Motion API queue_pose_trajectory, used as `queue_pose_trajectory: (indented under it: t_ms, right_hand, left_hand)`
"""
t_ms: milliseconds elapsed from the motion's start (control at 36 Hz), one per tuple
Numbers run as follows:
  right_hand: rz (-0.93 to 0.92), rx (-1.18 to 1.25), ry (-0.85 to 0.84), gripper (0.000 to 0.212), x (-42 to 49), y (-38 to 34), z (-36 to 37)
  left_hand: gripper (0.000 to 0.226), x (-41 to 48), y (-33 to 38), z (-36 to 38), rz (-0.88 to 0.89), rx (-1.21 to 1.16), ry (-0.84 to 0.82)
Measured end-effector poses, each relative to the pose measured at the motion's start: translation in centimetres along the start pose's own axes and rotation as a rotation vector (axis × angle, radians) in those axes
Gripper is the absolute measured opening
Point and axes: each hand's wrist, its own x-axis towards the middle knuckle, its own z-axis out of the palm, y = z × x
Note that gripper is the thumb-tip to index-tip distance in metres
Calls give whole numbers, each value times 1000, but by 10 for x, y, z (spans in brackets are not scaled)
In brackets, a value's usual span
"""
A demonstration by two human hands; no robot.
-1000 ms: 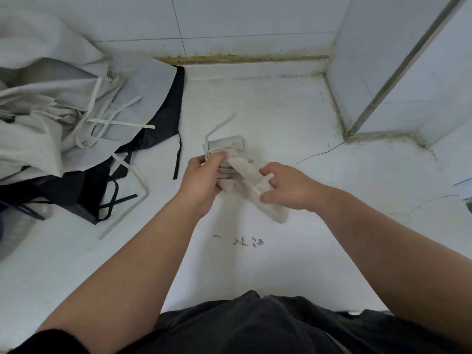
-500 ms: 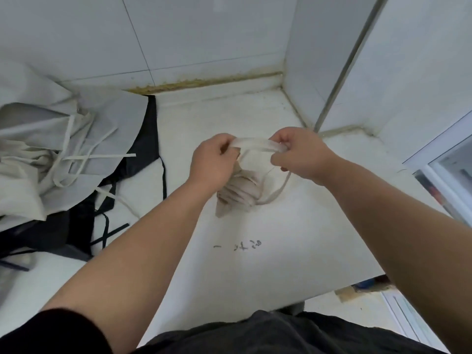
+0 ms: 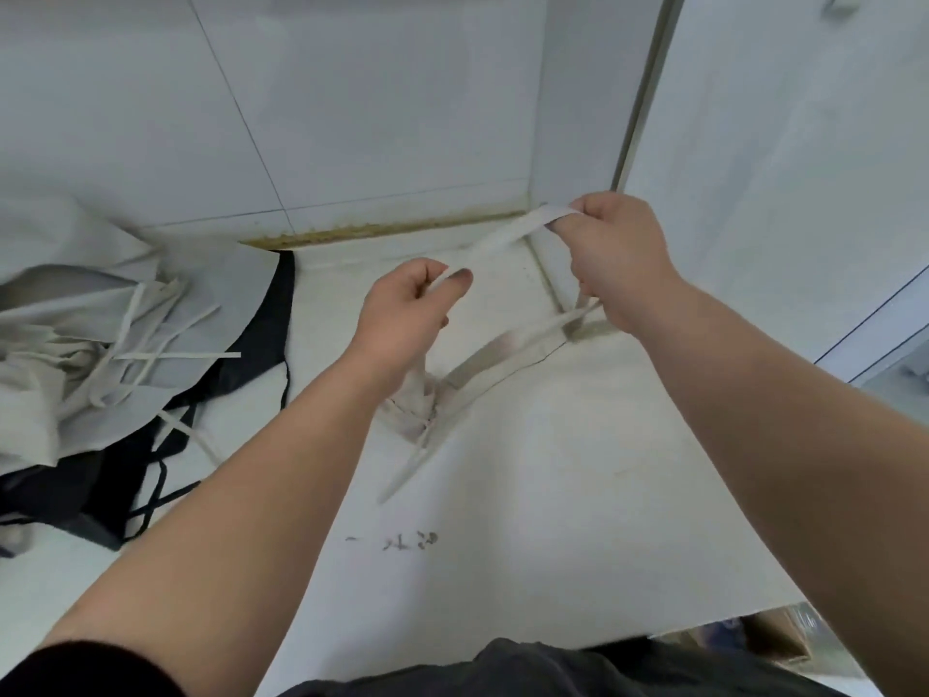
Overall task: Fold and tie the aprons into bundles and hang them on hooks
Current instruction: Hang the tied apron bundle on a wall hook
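A small beige apron bundle (image 3: 412, 412) hangs above the white counter (image 3: 578, 495), partly hidden behind my left wrist. Its beige strap (image 3: 497, 238) forms a loop stretched between both hands. My left hand (image 3: 407, 314) pinches one end of the loop between thumb and fingers. Higher and to the right, my right hand (image 3: 618, 259) grips the other end, and the lower run of the strap (image 3: 507, 354) slants down from it to the bundle. A loose strap tail (image 3: 407, 470) dangles below the bundle.
A heap of grey and beige aprons (image 3: 75, 324) with loose straps lies at the left over a black apron (image 3: 100, 475). White tiled walls close the back and right. A hook (image 3: 844, 5) shows at the top right. A cardboard box (image 3: 774, 636) sits below the counter edge.
Both hands have risen and spread apart, the right going up and to the right. The strap loop is pulled wider and the bundle hangs lower beneath it.
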Motion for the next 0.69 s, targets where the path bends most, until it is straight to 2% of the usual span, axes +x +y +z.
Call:
queue_pose_trajectory:
  t_ms: [28,111,194,250,333,389,500,694]
  right_hand:
    - [-46,-30,-4,25,5,-1,-11]
    - [-65,-16,-64,14,21,0,-52]
    - [19,58,-103,12,35,11,-94]
    - [132,226,-110,13,44,17,-122]
    - [217,471,-140,16,57,17,-155]
    - [216,453,-154,17,65,5,-174]
    - [134,386,-142,18,81,-23,-204]
    - [-155,463,-74,20,107,-64,-277]
  left_hand:
    - [22,2,7,8,-3,-49,21]
    - [22,8,28,38,-19,-195,114]
    - [24,16,47,70,-43,-377,231]
    - [24,19,60,92,-40,-459,255]
    - [21,20,75,122,-11,-387,202]
    - [17,18,89,141,66,-285,97]
    - [33,19,130,167,216,-197,-62]
    - [27,40,226,215,407,-230,-6]
